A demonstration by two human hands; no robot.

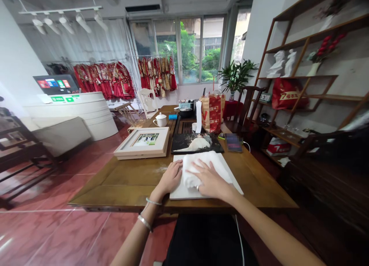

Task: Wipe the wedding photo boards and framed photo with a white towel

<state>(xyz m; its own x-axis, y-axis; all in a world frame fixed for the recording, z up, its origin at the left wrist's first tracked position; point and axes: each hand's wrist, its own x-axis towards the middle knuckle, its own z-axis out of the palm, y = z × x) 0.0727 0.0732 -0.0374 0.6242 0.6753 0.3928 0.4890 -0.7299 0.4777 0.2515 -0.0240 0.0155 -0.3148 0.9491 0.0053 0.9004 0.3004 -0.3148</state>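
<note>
A white panel lies flat near the front edge of the wooden table, with a folded white cloth on top of it. My right hand rests on the cloth, fingers spread and palm down. At the panel's left edge lies my left hand, its fingers stretched forward beside the cloth. Just behind the panel is a dark picture panel showing a figure in a white dress. A pale framed picture sits to the left.
A phone with a cable lies at the right. Farther back on the table stand a white lidded mug, a blue box, a black bowl and a red-and-tan paper bag. Wooden shelves line the right side.
</note>
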